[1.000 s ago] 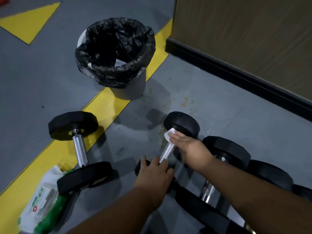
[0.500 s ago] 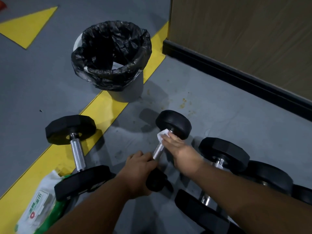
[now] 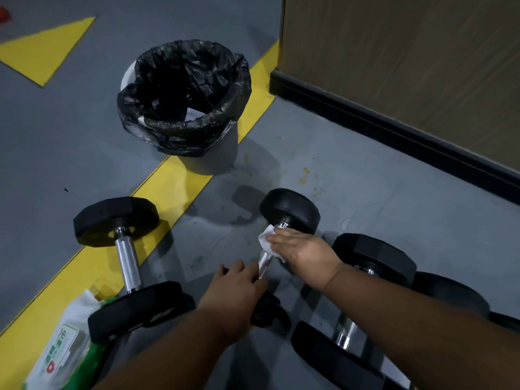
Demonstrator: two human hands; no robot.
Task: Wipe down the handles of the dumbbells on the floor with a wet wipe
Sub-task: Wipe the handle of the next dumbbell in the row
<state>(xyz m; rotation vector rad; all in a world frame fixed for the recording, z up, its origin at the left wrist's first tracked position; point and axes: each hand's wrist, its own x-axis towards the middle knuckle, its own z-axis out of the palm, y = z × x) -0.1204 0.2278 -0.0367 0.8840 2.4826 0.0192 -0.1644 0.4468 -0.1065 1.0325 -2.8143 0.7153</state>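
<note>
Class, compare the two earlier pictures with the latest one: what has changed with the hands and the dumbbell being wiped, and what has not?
The left hand moved from the dumbbell's near end onto the lower handle. The right hand kept the wet wipe on the handle's upper part by the far weight. The bin, the left dumbbell and the wipes packet stayed where they were.

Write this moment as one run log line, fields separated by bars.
step: wiping handle | right hand: wet wipe on round dumbbell | left hand: steadies near end

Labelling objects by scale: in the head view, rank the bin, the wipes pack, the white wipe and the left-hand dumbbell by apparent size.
1. Bin.
2. Left-hand dumbbell.
3. Wipes pack, cropped by the frame and partly hidden, so unsure against the dumbbell.
4. White wipe.
</note>
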